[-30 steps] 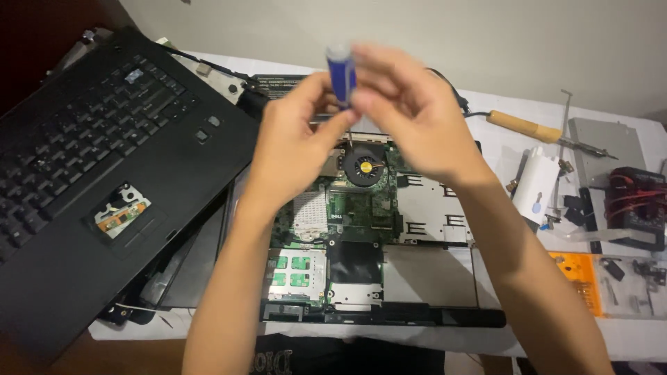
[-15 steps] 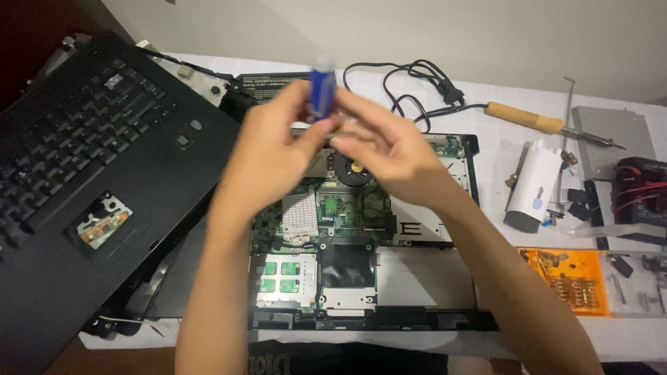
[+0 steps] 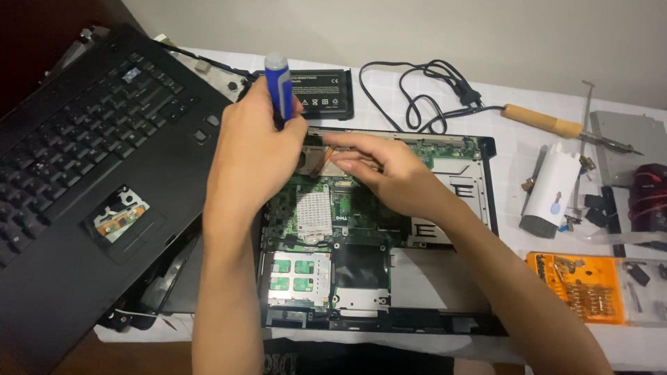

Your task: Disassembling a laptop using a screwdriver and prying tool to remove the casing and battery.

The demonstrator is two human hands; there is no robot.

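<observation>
The left hand [image 3: 253, 149] is closed in a fist around a screwdriver [image 3: 279, 87], gripping its blue and white handle upright, with the rounded cap sticking out above the knuckles at about twelve o'clock from the fist. The shaft and tip are hidden behind the hand, so I can't tell what the tip is touching. The right hand [image 3: 389, 173] lies flat just beside it at three o'clock, fingers [image 3: 347, 149] stretched out nearly straight and pointing toward the left hand; it looks to be resting on copper-coloured parts of the circuit board [image 3: 333, 215], holding nothing that I can see.

Both hands are over the opened laptop base [image 3: 479, 208], its green board bare. At nine o'clock from it leans a black keyboard panel [image 3: 90, 160]. A black battery pack [image 3: 323, 94] lies at twelve o'clock, just past the screwdriver. Toward two o'clock sit a black cable [image 3: 431, 90] and a wooden-handled soldering iron [image 3: 549, 125]. At four o'clock is an orange bit tray [image 3: 580, 285], all on a white tablecloth [image 3: 514, 153]
</observation>
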